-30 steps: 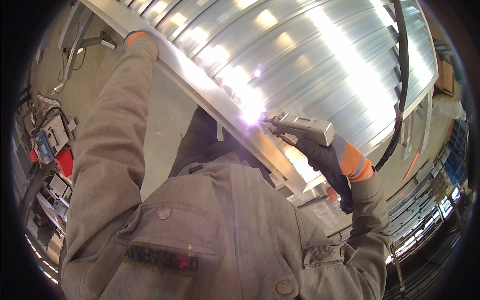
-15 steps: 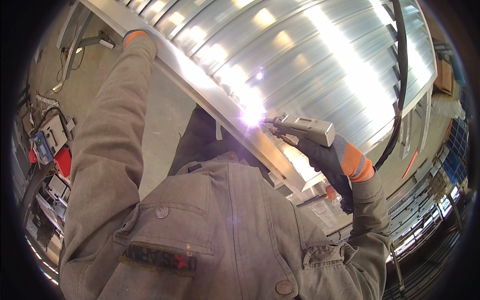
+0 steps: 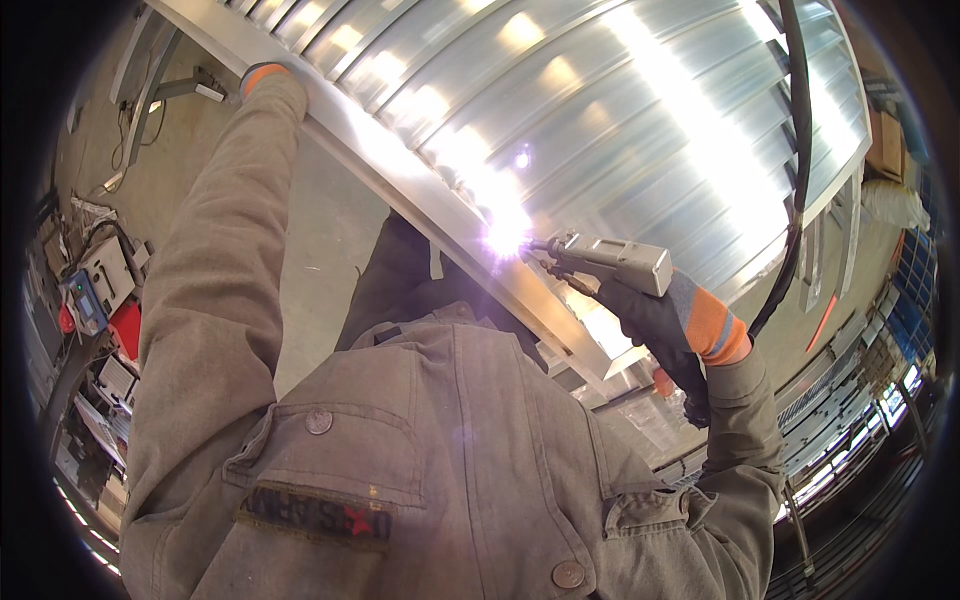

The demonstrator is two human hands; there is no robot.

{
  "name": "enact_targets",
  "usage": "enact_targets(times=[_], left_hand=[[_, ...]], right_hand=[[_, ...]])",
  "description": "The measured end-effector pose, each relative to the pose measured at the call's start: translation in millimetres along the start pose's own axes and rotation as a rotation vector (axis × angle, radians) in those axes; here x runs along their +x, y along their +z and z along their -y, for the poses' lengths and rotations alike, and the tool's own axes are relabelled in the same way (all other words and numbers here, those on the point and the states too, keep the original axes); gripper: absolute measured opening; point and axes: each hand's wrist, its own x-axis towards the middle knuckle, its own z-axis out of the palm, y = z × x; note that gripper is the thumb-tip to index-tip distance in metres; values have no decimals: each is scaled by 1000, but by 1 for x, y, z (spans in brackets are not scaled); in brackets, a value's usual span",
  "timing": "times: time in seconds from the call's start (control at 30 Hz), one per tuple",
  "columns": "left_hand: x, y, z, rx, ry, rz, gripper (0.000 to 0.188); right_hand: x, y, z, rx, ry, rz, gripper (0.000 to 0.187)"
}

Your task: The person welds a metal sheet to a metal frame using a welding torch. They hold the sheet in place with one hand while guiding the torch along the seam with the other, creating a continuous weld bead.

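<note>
A handheld welding gun is gripped in my right hand, which wears a dark glove with an orange cuff. Its nozzle points left at the near edge of a large ribbed metal panel, and a bright white-violet glare burns at the tip. The glare hides the exact contact spot. Along that edge runs a flat metal frame bar. My left hand, in a glove with an orange cuff, lies at the bar's far left end; its fingers are hidden behind the sleeve and cuff.
A thick black cable hangs across the panel's right side. A blue-faced machine box and a red item stand on the floor at left. Cardboard and blue mesh racks are at the right.
The welding glare and gun have shifted very slightly right along the frame bar. My left hand keeps its place on the bar; the whole view has drifted a little.
</note>
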Motion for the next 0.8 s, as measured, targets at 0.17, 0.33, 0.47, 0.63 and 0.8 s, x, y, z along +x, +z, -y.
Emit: enact_targets(times=[0.17, 0.33, 0.47, 0.63, 0.8], left_hand=[[4, 1, 0, -4, -1, -1, 57], [6, 4, 0, -2, 1, -2, 57], [8, 5, 0, -7, -1, 0, 57], [11, 7, 2, -8, -3, 3, 57], [16, 11, 3, -9, -3, 7, 57]], right_hand=[[2, 0, -10, 37, 10, -12, 58], [-3, -2, -17, 55, 21, -9, 62], [-7, -2, -17, 48, 15, -14, 63], [-12, -1, -15, 10, 26, -21, 62], [-13, 2, -19, -27, 14, -31, 61]])
